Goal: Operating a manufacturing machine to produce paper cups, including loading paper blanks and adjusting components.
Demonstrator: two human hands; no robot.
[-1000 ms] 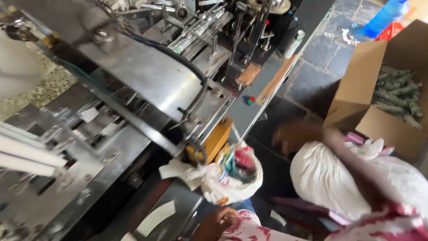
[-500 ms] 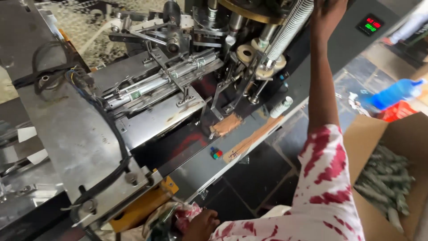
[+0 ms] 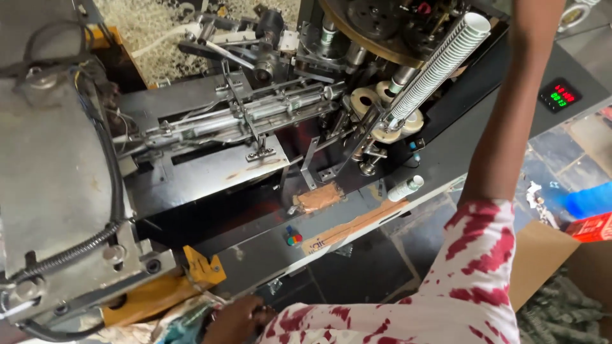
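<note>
The left hand (image 3: 239,318) is closing its fingers on a bundle of patterned cloth (image 3: 185,322) at the bottom edge, just under the yellow bracket (image 3: 201,267). The right hand is reaching up past the frame's top, so I cannot tell its grip; its arm (image 3: 516,108) is rising just right of the slanting stack of paper cups (image 3: 440,64), whose long axis is running up-right across the cup-forming machine (image 3: 255,127). A cardboard box (image 3: 542,267) is sitting on the stone floor (image 3: 554,165).

head view: looks down from above, close over the big machine (image 3: 210,159)
near: the person's sleeve (image 3: 446,286)
far: stacked cups (image 3: 440,64)
</note>
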